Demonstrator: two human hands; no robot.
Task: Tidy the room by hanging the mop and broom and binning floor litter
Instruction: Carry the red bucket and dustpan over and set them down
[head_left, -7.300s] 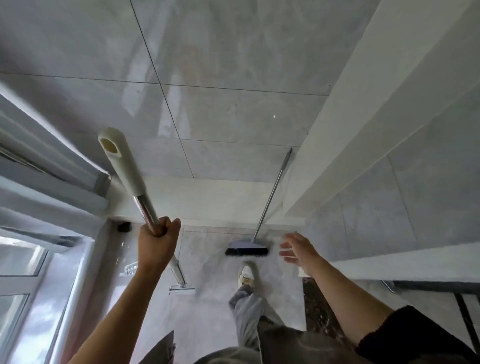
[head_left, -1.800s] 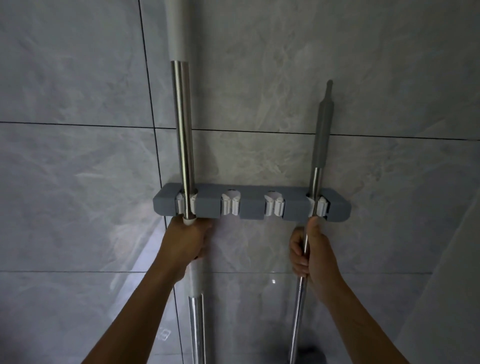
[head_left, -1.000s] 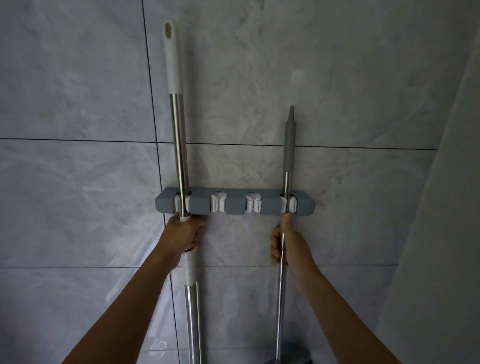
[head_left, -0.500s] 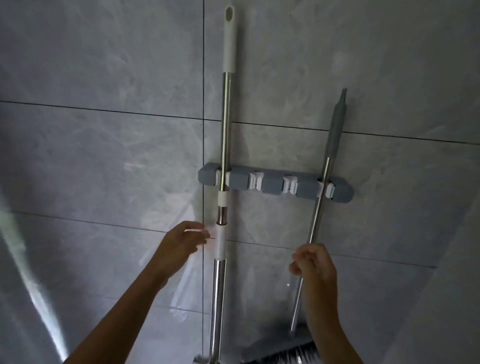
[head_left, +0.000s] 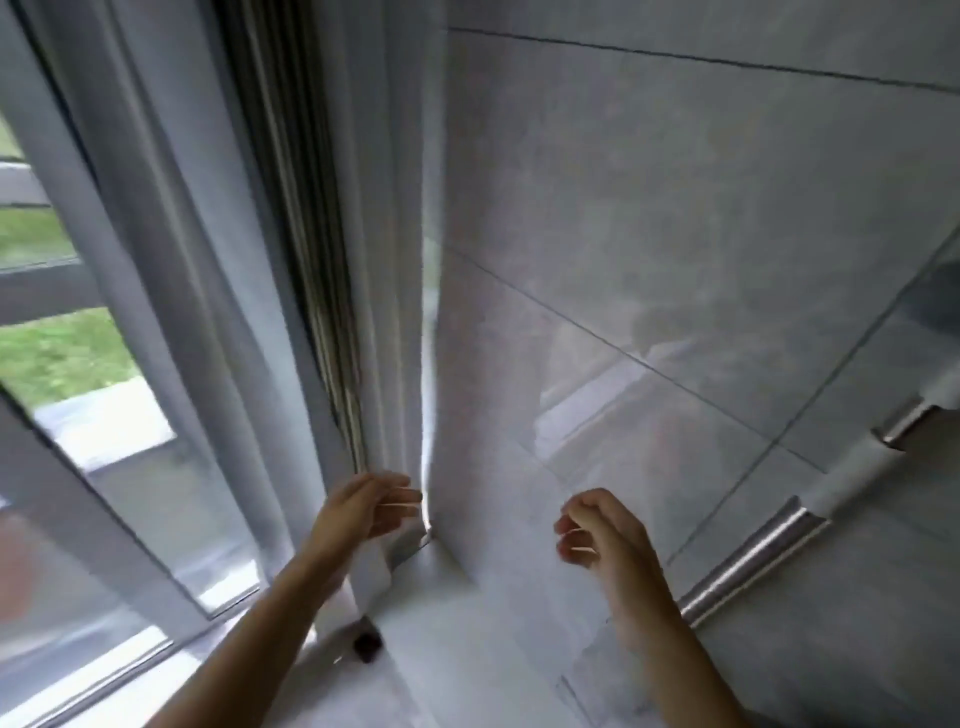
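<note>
The view is tilted and blurred, facing the corner where the tiled wall meets the sliding door. My left hand (head_left: 366, 506) hovers in front of the door frame, fingers loosely extended and holding nothing. Over by the tiles, my right hand (head_left: 597, 530) floats with loosely curled fingers, also empty. At the right edge runs the mop handle (head_left: 753, 566), a steel tube with a white sleeve, slanting up to the right. The broom and the wall rack are out of view. No litter is visible.
A glass sliding door with a grey frame (head_left: 171, 291) fills the left, grass showing outside. Grey marbled wall tiles (head_left: 649, 218) fill the right. A small dark object (head_left: 368, 643) sits on the floor by the door track at the corner.
Both hands have let go of the mop and broom handles and hang free. My head has swung left, from the wall rack to the door corner; rack and broom have left the view.
</note>
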